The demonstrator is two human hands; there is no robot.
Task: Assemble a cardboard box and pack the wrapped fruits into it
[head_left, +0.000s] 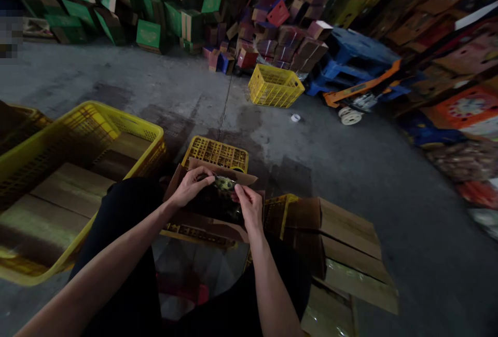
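My left hand (189, 185) and my right hand (248, 204) meet over an open cardboard box (210, 207) that rests in a small yellow crate (218, 152) in front of my knees. Between their fingertips they pinch a small dark, greenish-yellow object (224, 184), too dim to name. The fingers of both hands are curled around it. Dark contents fill the box below the hands.
A large yellow crate (128, 129) lined with cardboard stands at my left. Flattened cardboard boxes (350, 243) lie at my right. Another yellow crate (275, 86) sits farther off on the concrete floor. Green and purple cartons (218, 10) are piled at the back; blue pallets (350, 62) stand right.
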